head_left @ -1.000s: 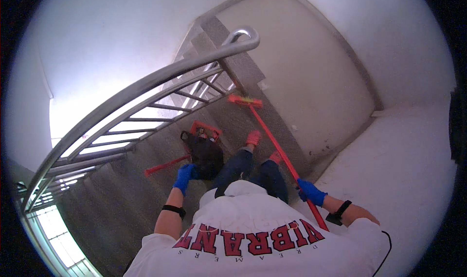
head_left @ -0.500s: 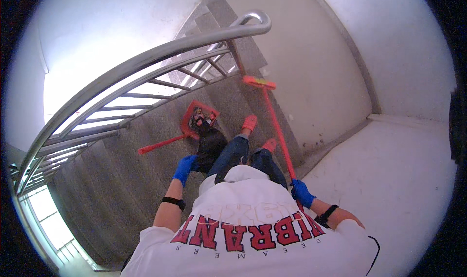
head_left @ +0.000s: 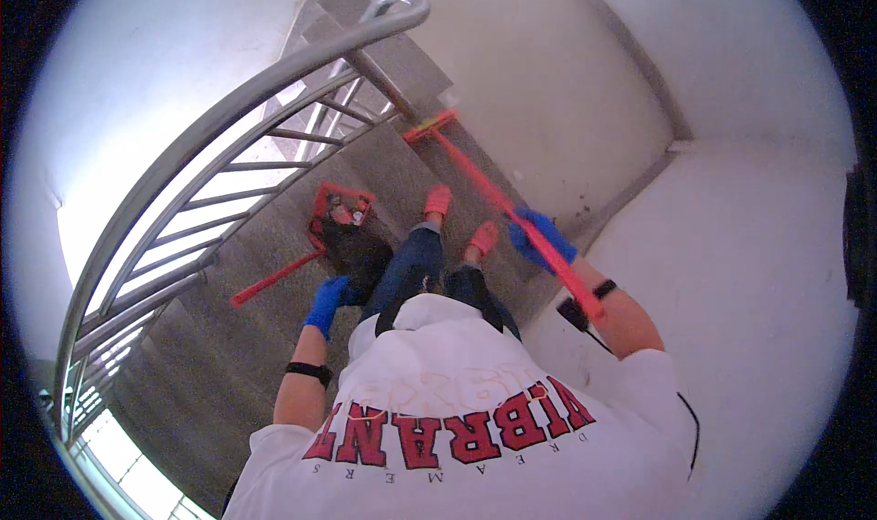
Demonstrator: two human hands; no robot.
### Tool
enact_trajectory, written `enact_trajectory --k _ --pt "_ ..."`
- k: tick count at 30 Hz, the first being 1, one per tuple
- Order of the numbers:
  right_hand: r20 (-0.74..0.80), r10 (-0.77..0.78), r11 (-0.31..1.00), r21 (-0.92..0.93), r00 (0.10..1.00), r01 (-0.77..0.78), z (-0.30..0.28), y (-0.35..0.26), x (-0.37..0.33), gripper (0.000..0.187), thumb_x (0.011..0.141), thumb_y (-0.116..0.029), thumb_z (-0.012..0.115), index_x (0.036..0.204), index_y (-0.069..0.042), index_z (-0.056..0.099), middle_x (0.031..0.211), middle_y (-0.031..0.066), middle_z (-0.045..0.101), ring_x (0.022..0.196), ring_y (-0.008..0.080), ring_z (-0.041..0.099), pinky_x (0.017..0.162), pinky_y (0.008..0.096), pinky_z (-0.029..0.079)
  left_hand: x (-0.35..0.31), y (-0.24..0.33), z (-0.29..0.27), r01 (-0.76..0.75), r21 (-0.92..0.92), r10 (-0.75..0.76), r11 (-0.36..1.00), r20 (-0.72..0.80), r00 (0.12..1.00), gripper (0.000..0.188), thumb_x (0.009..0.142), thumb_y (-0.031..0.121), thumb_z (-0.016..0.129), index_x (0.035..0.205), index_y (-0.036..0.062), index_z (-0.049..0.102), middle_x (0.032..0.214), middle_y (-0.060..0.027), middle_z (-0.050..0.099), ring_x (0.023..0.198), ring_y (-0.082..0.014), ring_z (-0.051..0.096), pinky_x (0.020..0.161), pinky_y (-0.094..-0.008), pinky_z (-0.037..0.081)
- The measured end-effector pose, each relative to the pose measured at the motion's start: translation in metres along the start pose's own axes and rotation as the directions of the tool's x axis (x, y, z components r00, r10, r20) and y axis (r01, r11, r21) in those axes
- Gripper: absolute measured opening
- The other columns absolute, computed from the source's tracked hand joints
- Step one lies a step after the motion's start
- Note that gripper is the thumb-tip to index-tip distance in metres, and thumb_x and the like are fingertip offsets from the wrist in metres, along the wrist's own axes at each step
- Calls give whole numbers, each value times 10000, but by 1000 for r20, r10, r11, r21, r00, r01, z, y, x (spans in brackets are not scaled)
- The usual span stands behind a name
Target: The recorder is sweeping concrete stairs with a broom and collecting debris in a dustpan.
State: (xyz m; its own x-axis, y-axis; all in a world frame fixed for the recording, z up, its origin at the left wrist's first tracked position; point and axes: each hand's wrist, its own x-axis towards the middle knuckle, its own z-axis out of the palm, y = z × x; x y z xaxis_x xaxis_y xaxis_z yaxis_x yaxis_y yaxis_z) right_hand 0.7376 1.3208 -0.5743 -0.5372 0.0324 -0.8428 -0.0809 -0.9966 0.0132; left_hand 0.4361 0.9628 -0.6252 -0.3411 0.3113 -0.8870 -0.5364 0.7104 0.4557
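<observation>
My right hand (head_left: 537, 241), in a blue glove, is closed round the red handle of a broom (head_left: 480, 180). The handle slants from beside my right forearm to a narrow red and yellowish head at the stair edge by the railing post. A black plastic bag (head_left: 359, 257) hangs from my left hand (head_left: 325, 308), also blue-gloved and closed on its edge; the fingers are partly hidden. Beyond the bag, a red dustpan (head_left: 322, 197) lies on the steps with mixed litter inside. Its red handle points left, and the bag overlaps its near side.
I stand on dark grey stone stairs (head_left: 215, 346) in pink-red shoes (head_left: 438, 200). A metal railing (head_left: 228, 118) curves along the left. Ahead lies a pale landing (head_left: 539, 72), and a white wall (head_left: 722, 282) rises on the right.
My right hand has lifted forward with the broom, whose near end now shows over my forearm; its head has swung left toward the railing post. The view has shifted; my left hand keeps the bag.
</observation>
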Motion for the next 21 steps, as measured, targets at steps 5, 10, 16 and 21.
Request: enact_trajectory --k 5,10,16,21 --pt "286 -225 873 -366 931 323 -22 -29 77 159 731 -197 455 743 -40 475 590 30 493 484 109 463 426 208 380 -19 29 30 -63 19 61 998 58 996 219 717 172 481 857 11 528 783 -89 547 637 -165 535 567 -263 436" --pt "193 -298 820 -450 935 354 -75 -11 48 184 748 -235 427 669 -75 472 543 0 450 454 83 421 409 182 349 9 -9 -19 -527 571 502 629 220 837 225 731 183 457 864 15 527 795 -74 544 645 -149 526 579 -244 425" --pt "-122 206 908 -347 971 -236 -219 -1 -79 168 763 -204 407 827 -73 490 481 -31 369 391 59 356 341 183 272 38 4 -17 -298 509 305 808 73 950 227 722 180 466 858 7 525 770 -65 545 629 -142 523 565 -246 430" --pt "-322 84 901 -379 943 -210 -268 37 -164 107 724 -179 464 679 -81 460 434 -23 351 353 78 338 332 187 261 26 40 32 -116 117 115 986 11 993 229 714 184 471 858 15 529 767 -68 546 627 -140 523 555 -241 427"
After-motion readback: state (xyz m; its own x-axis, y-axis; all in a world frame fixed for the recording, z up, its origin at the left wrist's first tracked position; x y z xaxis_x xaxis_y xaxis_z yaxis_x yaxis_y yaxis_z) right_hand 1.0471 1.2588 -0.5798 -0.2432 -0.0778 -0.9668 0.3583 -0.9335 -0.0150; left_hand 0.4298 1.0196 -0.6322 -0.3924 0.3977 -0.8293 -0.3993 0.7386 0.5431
